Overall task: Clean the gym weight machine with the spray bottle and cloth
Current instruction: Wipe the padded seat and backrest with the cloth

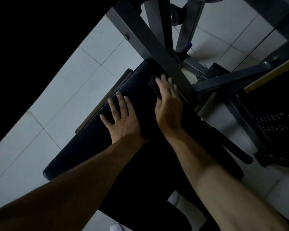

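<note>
A long black padded bench of the weight machine runs diagonally through the middle of the view. My left hand lies flat on the pad with its fingers spread. My right hand presses a dark cloth against the pad's far end, fingers straight, right beside a grey steel beam. Only a small dark edge of the cloth shows past my fingers. No spray bottle is in view.
Grey frame bars cross behind and to the right of the bench. Pale floor tiles lie on the left. A black perforated panel sits at the right. The upper left is dark.
</note>
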The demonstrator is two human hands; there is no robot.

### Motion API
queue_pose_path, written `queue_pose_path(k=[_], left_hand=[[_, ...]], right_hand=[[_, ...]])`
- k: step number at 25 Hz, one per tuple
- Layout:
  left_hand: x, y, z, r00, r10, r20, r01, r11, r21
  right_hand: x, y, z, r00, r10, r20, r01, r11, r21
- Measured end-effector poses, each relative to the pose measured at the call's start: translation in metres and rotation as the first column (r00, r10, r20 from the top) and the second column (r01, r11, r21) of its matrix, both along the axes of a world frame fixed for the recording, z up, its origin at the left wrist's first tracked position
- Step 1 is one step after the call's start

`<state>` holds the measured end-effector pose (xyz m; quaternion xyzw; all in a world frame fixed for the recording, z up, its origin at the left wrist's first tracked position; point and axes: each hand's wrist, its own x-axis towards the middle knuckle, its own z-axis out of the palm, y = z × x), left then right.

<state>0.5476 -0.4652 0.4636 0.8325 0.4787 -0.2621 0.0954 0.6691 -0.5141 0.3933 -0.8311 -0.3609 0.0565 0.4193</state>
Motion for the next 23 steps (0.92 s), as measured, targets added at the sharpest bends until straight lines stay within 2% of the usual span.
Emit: queue_pose_path(k=[3,5,7,9,11,13,15,17,18,19,21,23], left_hand=[[-0.001,0.005,-0.001,0.999,-0.025,0.023,0.024,1.0,0.014],[-0.01,0.006,0.001,0.997,-0.044,0.063,0.042,0.999,0.024],[-0.033,0.006,0.004,0.991,-0.067,0.112,0.06,0.996,0.063],[-0.068,0.005,0.008,0.992,-0.043,0.122,0.026,0.991,0.132],[-0.101,0.007,0.014,0.995,0.044,0.089,-0.057,0.989,0.139],[-0.119,0.013,0.017,0.989,0.129,0.07,-0.135,0.986,0.096],[-0.126,0.016,0.015,0.981,0.165,0.104,-0.172,0.983,0.066],[-0.128,0.016,0.012,0.974,0.173,0.144,-0.183,0.982,0.054],[-0.129,0.017,0.01,0.972,0.178,0.152,-0.189,0.98,0.056],[-0.129,0.016,0.008,0.971,0.183,0.153,-0.194,0.979,0.061],[-0.128,0.017,0.006,0.972,0.189,0.141,-0.201,0.977,0.074],[-0.126,0.017,0.006,0.971,0.198,0.138,-0.208,0.976,0.067]], right_hand=[[0.005,0.026,0.012,0.999,-0.012,-0.043,0.013,1.0,0.014],[-0.028,0.01,0.009,0.999,0.035,0.004,-0.035,0.999,-0.001],[-0.073,-0.022,0.001,0.972,0.209,0.108,-0.209,0.978,-0.012],[-0.105,-0.053,-0.006,0.899,0.395,0.188,-0.395,0.918,-0.035],[-0.098,-0.052,-0.012,0.841,0.476,0.257,-0.481,0.875,-0.046],[-0.063,-0.022,-0.006,0.884,0.381,0.271,-0.378,0.924,-0.063],[-0.017,0.016,0.009,0.963,0.15,0.224,-0.135,0.987,-0.082],[0.003,0.041,0.024,0.985,-0.078,0.153,0.09,0.993,-0.074],[-0.007,0.05,0.03,0.986,-0.117,0.122,0.127,0.989,-0.076],[-0.029,0.055,0.035,0.989,-0.081,0.12,0.092,0.992,-0.087],[-0.091,0.058,0.045,0.971,0.165,0.174,-0.144,0.981,-0.129],[-0.134,0.05,0.047,0.887,0.414,0.203,-0.389,0.909,-0.152]])
